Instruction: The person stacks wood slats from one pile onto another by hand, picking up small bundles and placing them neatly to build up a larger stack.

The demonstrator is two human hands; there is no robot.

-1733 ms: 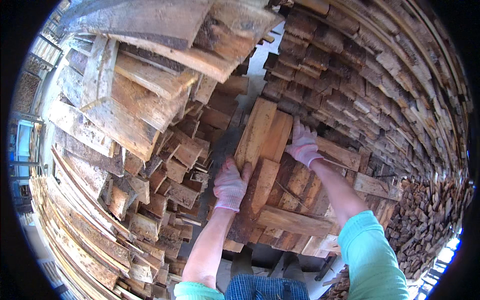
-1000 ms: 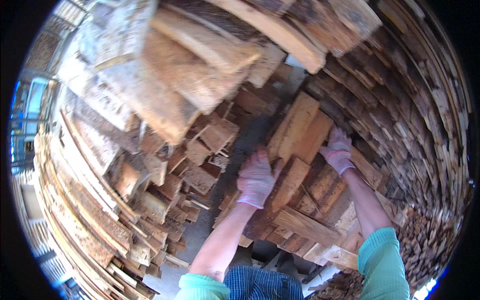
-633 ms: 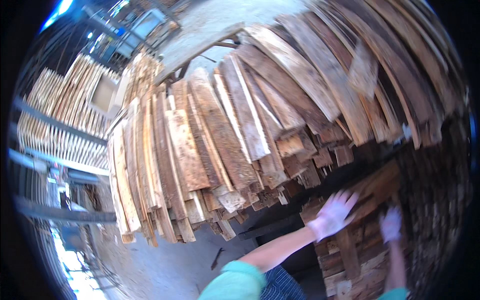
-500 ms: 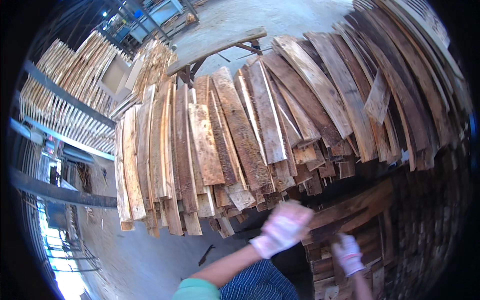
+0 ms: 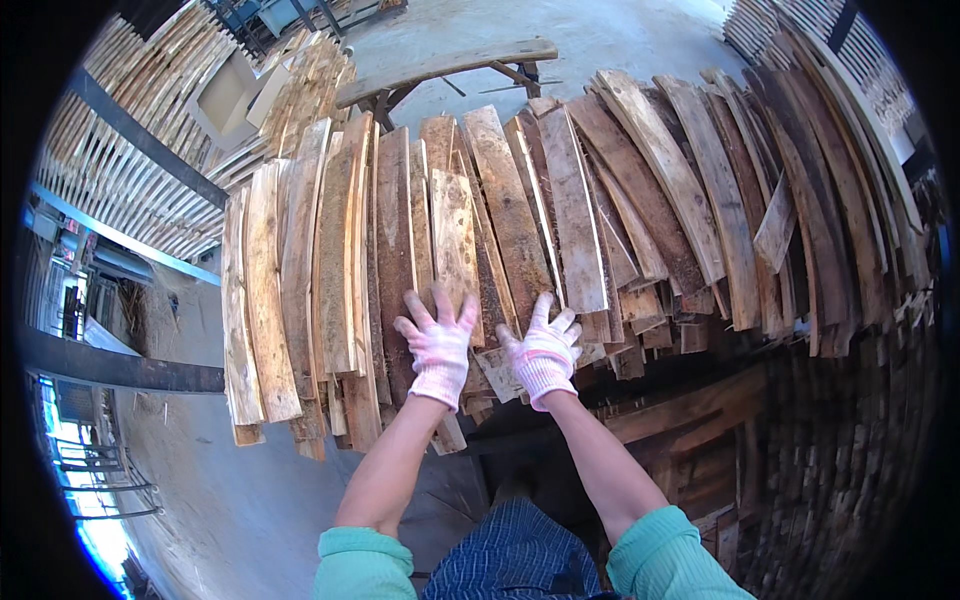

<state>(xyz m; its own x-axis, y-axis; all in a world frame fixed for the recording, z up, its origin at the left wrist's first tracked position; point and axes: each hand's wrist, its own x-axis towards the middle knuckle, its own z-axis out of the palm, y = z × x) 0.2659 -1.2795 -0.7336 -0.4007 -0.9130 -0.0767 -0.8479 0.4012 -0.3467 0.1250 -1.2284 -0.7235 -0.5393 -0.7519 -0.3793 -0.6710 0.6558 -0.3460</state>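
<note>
Both my hands wear whitish-pink knit gloves and rest on the near ends of rough wooden boards. My left hand (image 5: 440,345) has its fingers spread at the lower end of a short mottled board (image 5: 455,235). Just to its right, my right hand (image 5: 543,350) lies with fingers apart on the near end of a wide brown board (image 5: 508,210). A greyish board with a pale edge (image 5: 575,210) lies right of that hand. The boards form a long, uneven pile, side by side and overlapping. Neither hand is closed round a board.
Behind the pile stands a wooden bench (image 5: 450,70). An open cardboard box (image 5: 235,100) sits on stacked slats (image 5: 130,150) at the far left, near dark metal bars (image 5: 125,365). More stacked wood (image 5: 700,420) lies low at the right, in shadow.
Both hands have moved up from the lower right onto the pile's near ends, their fingers now spread. The view has shifted, and the pile sits a little differently in it.
</note>
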